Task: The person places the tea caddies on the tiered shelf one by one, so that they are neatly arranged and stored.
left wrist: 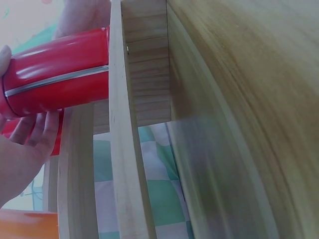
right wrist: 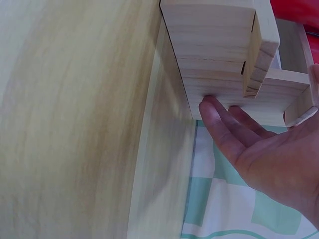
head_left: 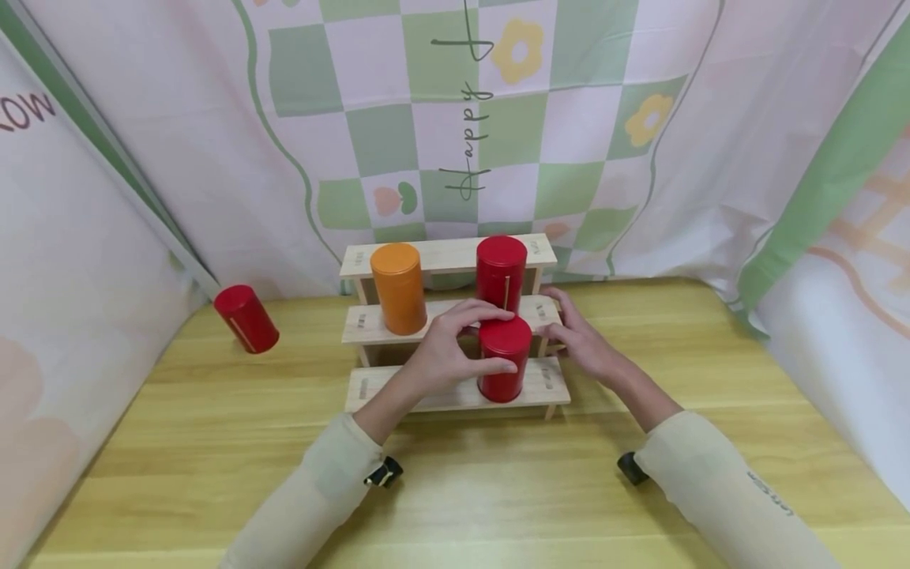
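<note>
A red lidded canister (head_left: 505, 365) stands upright at the right end of the bottom shelf of a three-step wooden stand (head_left: 449, 254). My left hand (head_left: 442, 345) holds it from the left, with thumb in front and fingers behind near the lid. In the left wrist view, the canister (left wrist: 60, 74) has its base against the shelf edge. At the stand's right side is my right hand (head_left: 592, 348), its extended fingers (right wrist: 219, 124) touching the side panel. Behind, on the middle shelf, stand another red canister (head_left: 500, 267) and, farther left, an orange canister (head_left: 400, 294).
One more red canister (head_left: 246, 320) stands on the wooden table (head_left: 213, 442), left of the stand. A checked curtain (head_left: 441, 134) hangs close behind the stand, and fabric walls rise on both sides.
</note>
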A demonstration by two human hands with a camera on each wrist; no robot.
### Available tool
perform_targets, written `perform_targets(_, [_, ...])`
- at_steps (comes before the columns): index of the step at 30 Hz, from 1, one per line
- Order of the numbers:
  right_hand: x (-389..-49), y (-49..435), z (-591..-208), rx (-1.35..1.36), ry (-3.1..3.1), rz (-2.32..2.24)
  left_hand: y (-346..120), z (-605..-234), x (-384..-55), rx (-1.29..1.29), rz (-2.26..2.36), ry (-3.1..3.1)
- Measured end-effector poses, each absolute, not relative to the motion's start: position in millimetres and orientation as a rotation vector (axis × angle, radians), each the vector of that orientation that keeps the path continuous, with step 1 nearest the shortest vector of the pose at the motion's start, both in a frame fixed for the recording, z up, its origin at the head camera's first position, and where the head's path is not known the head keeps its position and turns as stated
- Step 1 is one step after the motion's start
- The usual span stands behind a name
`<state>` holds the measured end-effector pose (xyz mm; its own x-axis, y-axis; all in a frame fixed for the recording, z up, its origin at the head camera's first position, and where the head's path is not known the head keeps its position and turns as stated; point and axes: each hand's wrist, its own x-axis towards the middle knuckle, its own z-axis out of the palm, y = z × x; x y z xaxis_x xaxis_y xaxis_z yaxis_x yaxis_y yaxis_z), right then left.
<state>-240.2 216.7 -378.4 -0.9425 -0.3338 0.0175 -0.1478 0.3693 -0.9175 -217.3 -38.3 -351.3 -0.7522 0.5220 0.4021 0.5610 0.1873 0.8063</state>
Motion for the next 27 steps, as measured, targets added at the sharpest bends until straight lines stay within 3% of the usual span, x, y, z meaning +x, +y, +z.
perform_targets(27, [-240, 216, -378, -0.416, 2.475, -1.611, -61, -349, -212, -1.075, -1.741, -2.426])
